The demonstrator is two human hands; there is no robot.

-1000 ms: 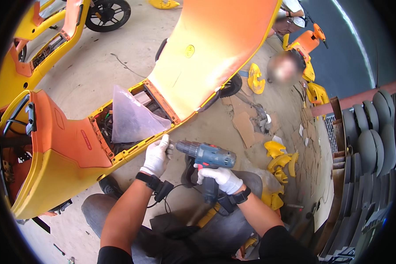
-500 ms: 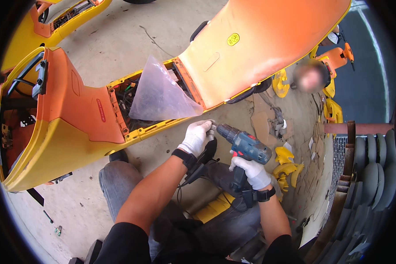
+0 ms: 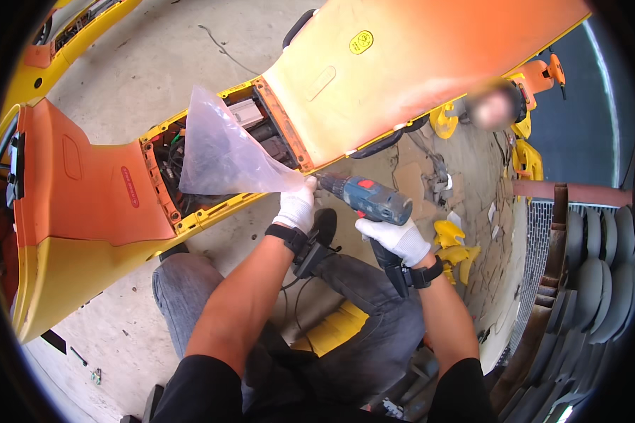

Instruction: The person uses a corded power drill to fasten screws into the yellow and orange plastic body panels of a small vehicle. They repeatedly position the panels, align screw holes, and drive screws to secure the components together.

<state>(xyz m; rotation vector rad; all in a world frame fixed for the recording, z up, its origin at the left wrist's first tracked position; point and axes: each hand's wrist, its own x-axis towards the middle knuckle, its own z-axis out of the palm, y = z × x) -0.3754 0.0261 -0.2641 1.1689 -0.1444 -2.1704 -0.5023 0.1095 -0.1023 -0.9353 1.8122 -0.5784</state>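
Inside open compartment (image 3: 212, 151): clear plastic bag (image 3: 222, 151), wiring (image 3: 171, 169).

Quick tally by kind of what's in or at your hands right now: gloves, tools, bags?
White work gloves: 2, left hand and right hand
Cordless drills: 1, blue-grey drill gripped in the right hand
Clear plastic bags: 1, plastic bag touching the left hand
Black wrist straps: 2
Total: 6

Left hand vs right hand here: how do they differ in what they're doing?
The left hand pinches the corner of the clear plastic bag at the scooter body's edge; the right hand grips the blue cordless drill's handle. The left hand sits nearer the scooter body, the right hand lower. Both wear white gloves and black wristbands.
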